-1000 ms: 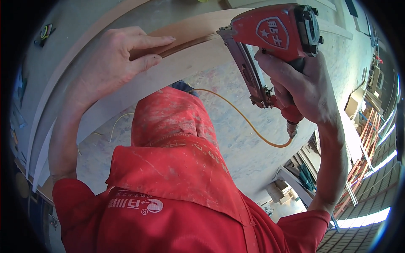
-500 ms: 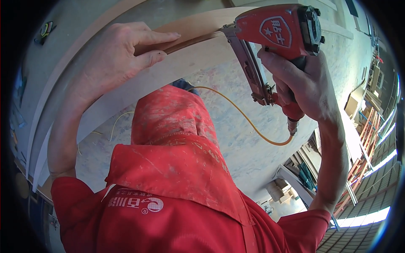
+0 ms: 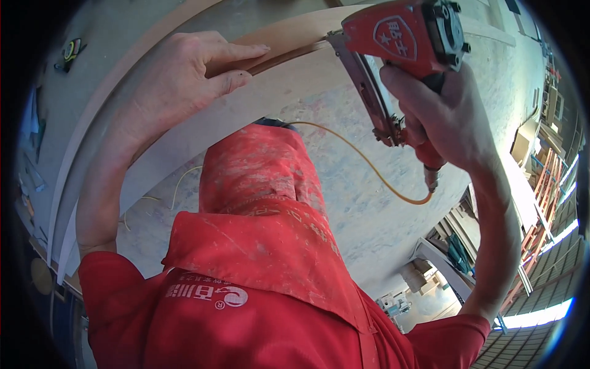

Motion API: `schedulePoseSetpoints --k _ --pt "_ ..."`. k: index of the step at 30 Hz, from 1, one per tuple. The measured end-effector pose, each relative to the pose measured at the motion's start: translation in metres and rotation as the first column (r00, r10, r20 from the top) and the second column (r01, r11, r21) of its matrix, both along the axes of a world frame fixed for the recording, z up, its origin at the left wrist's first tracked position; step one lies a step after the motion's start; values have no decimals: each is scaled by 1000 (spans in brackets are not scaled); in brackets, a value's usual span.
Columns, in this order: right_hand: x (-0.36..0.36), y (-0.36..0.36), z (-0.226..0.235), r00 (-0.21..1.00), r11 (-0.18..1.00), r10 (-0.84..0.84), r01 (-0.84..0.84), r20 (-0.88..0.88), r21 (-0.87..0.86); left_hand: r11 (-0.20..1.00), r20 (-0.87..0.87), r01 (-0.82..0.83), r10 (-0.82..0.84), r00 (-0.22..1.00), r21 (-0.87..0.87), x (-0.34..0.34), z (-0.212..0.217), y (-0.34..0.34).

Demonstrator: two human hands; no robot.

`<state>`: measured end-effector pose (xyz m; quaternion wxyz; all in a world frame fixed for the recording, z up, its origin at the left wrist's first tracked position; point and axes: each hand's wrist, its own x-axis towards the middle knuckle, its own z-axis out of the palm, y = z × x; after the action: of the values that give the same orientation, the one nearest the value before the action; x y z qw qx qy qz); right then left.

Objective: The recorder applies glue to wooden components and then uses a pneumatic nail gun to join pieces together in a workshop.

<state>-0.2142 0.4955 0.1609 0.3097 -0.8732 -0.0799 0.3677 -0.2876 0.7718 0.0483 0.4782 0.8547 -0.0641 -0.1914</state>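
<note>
My right hand [image 3: 452, 120] is wrapped round the grip of a red nail gun [image 3: 393, 37], below its bulky head. The gun's nose meets the far end of a curved light wooden strip [image 3: 301, 29], beside its brown edge. My left hand [image 3: 178, 86] pinches that strip further left, fingers along its top and thumb on the near side of the edge. Under the strip stands a wide, pale board [image 3: 276, 89]. A yellow air hose [image 3: 362, 163] runs from the gun's lower end to behind my dusty red apron [image 3: 258, 166].
A tape measure [image 3: 71, 51] lies at the far left, on the grey work surface. On the right are stacked board offcuts [image 3: 458, 224], orange metal racking [image 3: 541, 203] and a green cloth [image 3: 456, 253]. Another curved strip [image 3: 92, 111] bends along the left.
The nail gun and my right hand have shifted slightly up and to the right in the picture. My left hand keeps its hold, its fingertips a little further right.
</note>
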Motion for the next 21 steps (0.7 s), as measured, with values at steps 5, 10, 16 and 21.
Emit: schedulePoseSetpoints --k 5,10,16,21 --pt "4 0 -20 994 995 103 -102 25 -8 999 -16 -31 30 999 -21 -15 -18 9" --pt "-3 -5 -48 994 997 51 -55 97 47 986 72 24 -36 997 167 -51 -34 56" --pt "-3 -13 -45 993 998 10 -4 116 -58 995 -111 59 -50 993 82 -54 -20 72" --pt "-21 5 -40 978 988 -58 85 198 -130 980 -175 160 -138 975 120 -45 -18 83"
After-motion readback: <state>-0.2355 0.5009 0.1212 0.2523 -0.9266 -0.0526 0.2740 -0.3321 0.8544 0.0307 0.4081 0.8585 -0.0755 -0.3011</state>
